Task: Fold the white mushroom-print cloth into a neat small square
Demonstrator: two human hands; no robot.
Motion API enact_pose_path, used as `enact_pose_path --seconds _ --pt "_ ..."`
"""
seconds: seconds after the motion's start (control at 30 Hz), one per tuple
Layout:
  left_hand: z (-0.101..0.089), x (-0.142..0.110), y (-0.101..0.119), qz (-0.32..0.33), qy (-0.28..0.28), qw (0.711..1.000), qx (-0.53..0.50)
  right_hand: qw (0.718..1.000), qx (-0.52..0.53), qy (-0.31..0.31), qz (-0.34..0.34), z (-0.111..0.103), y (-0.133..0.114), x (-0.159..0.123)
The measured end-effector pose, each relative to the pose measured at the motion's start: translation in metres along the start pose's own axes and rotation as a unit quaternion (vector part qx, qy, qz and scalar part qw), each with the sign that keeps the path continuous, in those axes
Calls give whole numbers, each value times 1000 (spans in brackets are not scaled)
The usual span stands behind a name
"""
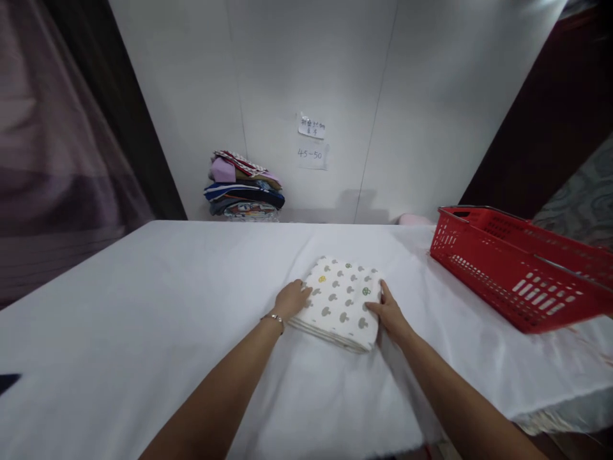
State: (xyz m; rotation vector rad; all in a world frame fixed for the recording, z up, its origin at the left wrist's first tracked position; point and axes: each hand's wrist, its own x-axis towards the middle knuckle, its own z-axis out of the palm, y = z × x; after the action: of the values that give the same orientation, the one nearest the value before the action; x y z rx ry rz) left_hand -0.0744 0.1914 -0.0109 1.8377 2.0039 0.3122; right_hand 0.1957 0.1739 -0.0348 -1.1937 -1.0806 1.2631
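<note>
White cloth covers the desk [143,306], with open room to your left of the folded mushroom-print cloth [335,300]. It lies near the front edge, and your left hand [291,299] and right hand [389,314] grip its opposite sides, thumbs on top. Keep both holds light and level so the layers stay aligned, and square the corners before letting go. Slide rather than lift if you shift it; watch the red basket [517,268] on the right and the desk's near edge, where slack fabric could drag.

Prob. workrm: cloth-covered tbl [143,306], stacked fabrics [245,191]
</note>
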Motion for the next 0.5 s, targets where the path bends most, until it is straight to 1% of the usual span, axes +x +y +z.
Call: enact_pose_path --seconds 0.07,0.1,0.2,0.27,0.3,0.33,0.4,0.47,0.5 --pt "-1 -19 -14 -41 14 998 -52 999 -16 -50 0 5 -2 20" --pt "0 -28 -20 -59 26 995 -73 997 -32 -64 -2 8 -2 31" --pt "4 -52 -28 -91 58 989 -100 990 -119 -78 -1 14 -2 53" --pt "6 -60 -27 -97 73 988 -97 973 -220 -74 -7 14 -2 57" --pt "7 -62 -25 -94 84 988 -90 956 -286 -66 -26 14 -4 55" --pt "7 -63 -22 -85 100 988 -79 932 -355 -53 -57 15 -6 51" --pt "7 -62 -14 -43 145 987 -53 868 -477 -24 -138 17 -11 38" --pt "10 -61 -6 7 173 985 -28 805 -551 -29 -218 23 -16 23" --pt "13 -60 -2 23 170 985 -18 779 -577 -45 -243 27 -16 15"
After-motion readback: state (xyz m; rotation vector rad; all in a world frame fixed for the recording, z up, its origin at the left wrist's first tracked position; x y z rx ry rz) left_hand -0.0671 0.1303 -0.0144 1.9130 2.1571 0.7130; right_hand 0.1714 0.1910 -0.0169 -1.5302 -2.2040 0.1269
